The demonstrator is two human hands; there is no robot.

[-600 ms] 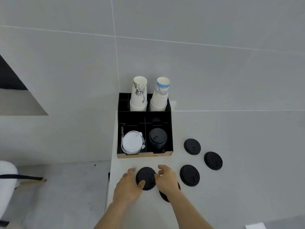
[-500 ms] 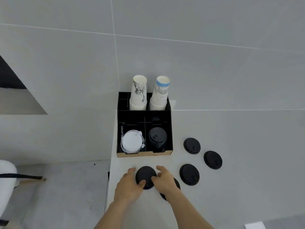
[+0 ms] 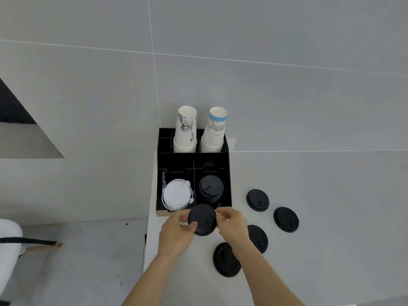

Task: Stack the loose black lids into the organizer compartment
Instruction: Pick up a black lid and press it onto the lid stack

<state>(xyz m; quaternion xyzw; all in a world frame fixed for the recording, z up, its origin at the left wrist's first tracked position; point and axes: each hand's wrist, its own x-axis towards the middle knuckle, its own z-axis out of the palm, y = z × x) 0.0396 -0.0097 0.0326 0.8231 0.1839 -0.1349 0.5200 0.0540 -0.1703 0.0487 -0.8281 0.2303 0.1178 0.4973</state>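
I see my left hand (image 3: 176, 234) and right hand (image 3: 231, 225) holding one black lid (image 3: 202, 219) between them, fingers (image 3: 190, 226) pinched on its edges. It is up off the white surface (image 3: 320, 250), just in front of the organizer (image 3: 229, 186). A stack of black lids (image 3: 211, 188) sits in its front right box. Four loose lids (image 3: 257, 200) lie on the surface to the right.

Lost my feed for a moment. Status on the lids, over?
Left hand and right hand both gripping one black lid, just short of the organizer. Four loose lids on the counter. Path clear.
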